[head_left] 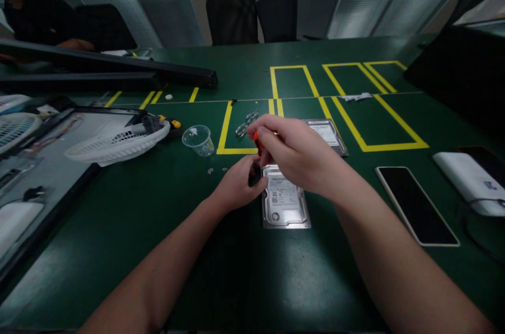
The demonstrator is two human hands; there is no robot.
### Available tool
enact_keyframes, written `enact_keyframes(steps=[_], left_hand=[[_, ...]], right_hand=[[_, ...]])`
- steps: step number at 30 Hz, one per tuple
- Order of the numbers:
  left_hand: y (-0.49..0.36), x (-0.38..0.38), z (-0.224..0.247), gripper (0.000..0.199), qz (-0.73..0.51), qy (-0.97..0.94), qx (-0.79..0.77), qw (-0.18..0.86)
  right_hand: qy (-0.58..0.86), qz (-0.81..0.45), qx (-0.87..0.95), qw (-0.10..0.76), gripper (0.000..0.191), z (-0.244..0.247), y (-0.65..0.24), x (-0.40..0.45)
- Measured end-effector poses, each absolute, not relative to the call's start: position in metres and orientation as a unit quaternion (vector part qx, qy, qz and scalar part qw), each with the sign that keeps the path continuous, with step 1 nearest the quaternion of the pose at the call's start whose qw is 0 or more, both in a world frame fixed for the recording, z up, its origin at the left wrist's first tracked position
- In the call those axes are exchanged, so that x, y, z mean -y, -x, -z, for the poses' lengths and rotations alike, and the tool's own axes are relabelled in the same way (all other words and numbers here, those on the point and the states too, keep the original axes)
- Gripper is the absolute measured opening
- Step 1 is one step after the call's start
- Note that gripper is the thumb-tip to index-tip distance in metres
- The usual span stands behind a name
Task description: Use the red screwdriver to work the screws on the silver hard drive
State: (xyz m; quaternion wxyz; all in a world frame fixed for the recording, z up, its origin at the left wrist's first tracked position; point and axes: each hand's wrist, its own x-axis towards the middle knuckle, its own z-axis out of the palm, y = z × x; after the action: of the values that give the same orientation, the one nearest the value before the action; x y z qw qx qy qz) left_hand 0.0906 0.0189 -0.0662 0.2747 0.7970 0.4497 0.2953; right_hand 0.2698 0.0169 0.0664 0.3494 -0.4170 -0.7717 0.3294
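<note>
A silver hard drive (286, 202) with a white label lies flat on the green table in front of me. My left hand (239, 184) grips its left edge, with the thumb on the rim. Over the drive's far end, my right hand (294, 152) is closed around an orange-and-black screwdriver (258, 142), held roughly upright. The screwdriver's tip is hidden behind my fingers. Small screws (210, 171) are scattered to the left of my left hand. Beyond my right wrist lies a second hard drive (326, 133), partly covered.
A clear plastic cup (202, 142) stands to the left, near a white fan-like grille (118, 144) and a grey panel (79, 165). Glasses (246, 123) lie beyond my hands. A phone (416, 205) and a white power bank (473, 181) are at right. Another person (43, 18) sits far left.
</note>
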Motion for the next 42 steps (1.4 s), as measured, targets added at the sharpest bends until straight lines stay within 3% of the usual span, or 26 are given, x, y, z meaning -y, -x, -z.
enact_keyframes(steps=[15,25,35,42], left_hand=[[-0.0887,-0.0179,0.066,0.026,-0.289,-0.798,-0.45,0.277],[-0.0913,-0.0175,0.0646,0.024,-0.295,-0.796,-0.45,0.278],[-0.0894,-0.0178,0.0656,0.027,-0.289,-0.798,-0.451,0.277],[-0.0902,-0.0185,0.0662,0.022,-0.293,-0.799,-0.448,0.273]], right_hand=[[0.412,-0.289,0.787,0.356,0.012,-0.0653,-0.2717,-0.0172],[0.428,-0.306,0.775,0.349,0.026,-0.0674,-0.2697,-0.0184],[0.421,-0.285,0.781,0.363,0.01,-0.0656,-0.2709,-0.0157],[0.406,-0.33,0.776,0.353,0.025,-0.0662,-0.2708,-0.0177]])
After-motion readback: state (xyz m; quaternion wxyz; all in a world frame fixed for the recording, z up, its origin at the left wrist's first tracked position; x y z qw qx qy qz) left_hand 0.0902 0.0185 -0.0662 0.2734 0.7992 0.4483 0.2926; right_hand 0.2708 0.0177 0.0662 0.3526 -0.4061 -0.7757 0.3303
